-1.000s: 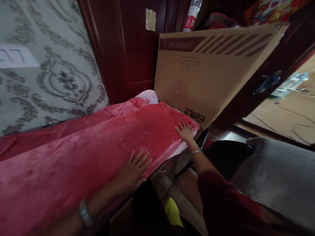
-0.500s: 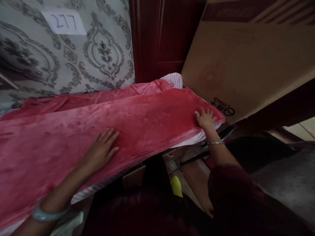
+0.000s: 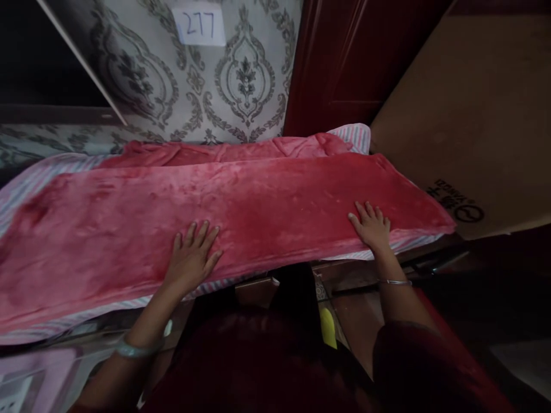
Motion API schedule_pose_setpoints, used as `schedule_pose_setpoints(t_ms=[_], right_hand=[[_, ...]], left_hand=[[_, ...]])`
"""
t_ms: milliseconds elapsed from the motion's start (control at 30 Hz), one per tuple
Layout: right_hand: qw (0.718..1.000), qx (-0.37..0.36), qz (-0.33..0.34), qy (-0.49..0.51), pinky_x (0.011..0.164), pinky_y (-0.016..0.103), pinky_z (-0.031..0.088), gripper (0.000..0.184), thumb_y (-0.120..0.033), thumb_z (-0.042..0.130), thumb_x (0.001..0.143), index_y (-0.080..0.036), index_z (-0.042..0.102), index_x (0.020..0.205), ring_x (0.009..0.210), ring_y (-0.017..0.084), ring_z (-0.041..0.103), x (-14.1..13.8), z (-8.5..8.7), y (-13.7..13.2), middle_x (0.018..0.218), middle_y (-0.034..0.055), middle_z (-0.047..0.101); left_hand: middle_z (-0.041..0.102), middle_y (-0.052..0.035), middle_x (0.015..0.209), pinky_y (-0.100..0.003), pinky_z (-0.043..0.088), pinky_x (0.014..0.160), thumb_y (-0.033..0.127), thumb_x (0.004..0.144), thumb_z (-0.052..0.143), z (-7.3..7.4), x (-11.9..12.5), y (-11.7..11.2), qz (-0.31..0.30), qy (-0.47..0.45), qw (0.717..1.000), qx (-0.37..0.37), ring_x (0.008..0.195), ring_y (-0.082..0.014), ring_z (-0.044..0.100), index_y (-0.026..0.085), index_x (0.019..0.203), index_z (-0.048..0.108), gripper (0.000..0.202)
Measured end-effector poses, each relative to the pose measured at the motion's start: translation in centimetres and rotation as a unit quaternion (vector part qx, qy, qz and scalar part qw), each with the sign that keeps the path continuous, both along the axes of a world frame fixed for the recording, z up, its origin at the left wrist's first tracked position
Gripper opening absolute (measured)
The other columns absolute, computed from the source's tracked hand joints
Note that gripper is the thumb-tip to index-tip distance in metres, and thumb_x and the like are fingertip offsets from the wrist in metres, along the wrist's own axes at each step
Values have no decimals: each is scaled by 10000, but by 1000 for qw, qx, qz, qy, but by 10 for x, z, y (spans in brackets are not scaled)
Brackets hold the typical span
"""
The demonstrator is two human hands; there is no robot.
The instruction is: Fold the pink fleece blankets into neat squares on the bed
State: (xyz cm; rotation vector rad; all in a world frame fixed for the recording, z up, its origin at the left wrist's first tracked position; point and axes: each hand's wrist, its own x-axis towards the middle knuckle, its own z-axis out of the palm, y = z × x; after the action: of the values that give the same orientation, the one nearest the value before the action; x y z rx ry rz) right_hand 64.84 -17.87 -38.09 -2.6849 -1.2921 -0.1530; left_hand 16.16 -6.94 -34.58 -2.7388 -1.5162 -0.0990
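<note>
A long red plush blanket (image 3: 258, 206) lies folded lengthwise across a surface covered by a pink striped sheet (image 3: 357, 136). My left hand (image 3: 192, 258) rests flat on the blanket's near edge, fingers spread, with a pale green bangle on the wrist. My right hand (image 3: 371, 226) lies flat and open on the blanket near its right end, a thin silver bracelet on that wrist. Neither hand holds anything.
A large cardboard box (image 3: 465, 126) leans at the right against a dark red wooden door (image 3: 336, 63). Patterned grey wallpaper (image 3: 241, 80) with a paper label reading 277 (image 3: 198, 25) is behind. Below the edge are dark furniture and a yellow object (image 3: 328, 328).
The view has swung left, showing more of the blanket's left part. My right hand has slid back from the blanket's right corner toward the middle; my left hand stays flat on the near edge.
</note>
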Motion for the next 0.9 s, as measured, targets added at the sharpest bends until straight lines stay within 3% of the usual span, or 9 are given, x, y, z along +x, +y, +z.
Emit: schedule_pose_setpoints(t_ms=[233,333,400,500,633,767,900], right_hand=[[999,29,9,21,1137,681,295,677,-603,267,991,-274,443,1556,1468,409,323,4,-7,-1,1629,117,373],[999,11,3,37,1116,695,319,673,-601,286,982,-275,449,1549,1465,413,330,7,-4,-1,1619,121,387],[999,13,-6,44,1095,710,333,694,-619,289,976,-253,456,1542,1456,429,338,-1,4,2,1603,147,402],[996,60,56,23,1096,694,339,710,-614,274,989,-213,426,1554,1468,423,321,-37,18,15,1600,177,393],[961,93,259,-12,1150,613,323,642,-538,281,1020,-256,341,1594,1520,350,256,-116,28,40,1657,111,312],[936,35,350,-15,1172,613,292,603,-496,329,1016,-316,343,1592,1512,334,281,-174,12,53,1648,65,349],[931,9,363,-24,1187,586,293,586,-475,340,1006,-318,394,1568,1500,315,315,-180,-9,52,1628,39,390]], left_hand=[[324,-136,1649,-625,243,1211,490,1003,404,7,-12,-7,-19,-22,999,-37,1545,-356,243,202,1559,416,626],[370,-147,1627,-605,235,1222,474,1005,410,10,-37,-9,-13,-37,998,-41,1523,-332,311,205,1544,443,604],[394,-153,1616,-609,216,1226,455,1006,408,13,-61,-8,24,-47,998,-29,1514,-321,334,208,1540,448,589],[390,-173,1618,-632,199,1218,444,999,414,18,-101,-3,119,-46,992,-3,1514,-342,327,188,1534,453,595],[363,-198,1626,-652,229,1188,439,991,403,17,-141,-1,219,-30,975,19,1518,-369,304,160,1532,449,611],[371,-179,1626,-637,212,1196,411,988,391,6,-159,-4,259,-35,964,47,1521,-351,300,176,1536,443,599],[374,-176,1626,-664,156,1200,435,994,377,4,-182,-7,293,-51,954,46,1526,-353,285,197,1521,465,585]])
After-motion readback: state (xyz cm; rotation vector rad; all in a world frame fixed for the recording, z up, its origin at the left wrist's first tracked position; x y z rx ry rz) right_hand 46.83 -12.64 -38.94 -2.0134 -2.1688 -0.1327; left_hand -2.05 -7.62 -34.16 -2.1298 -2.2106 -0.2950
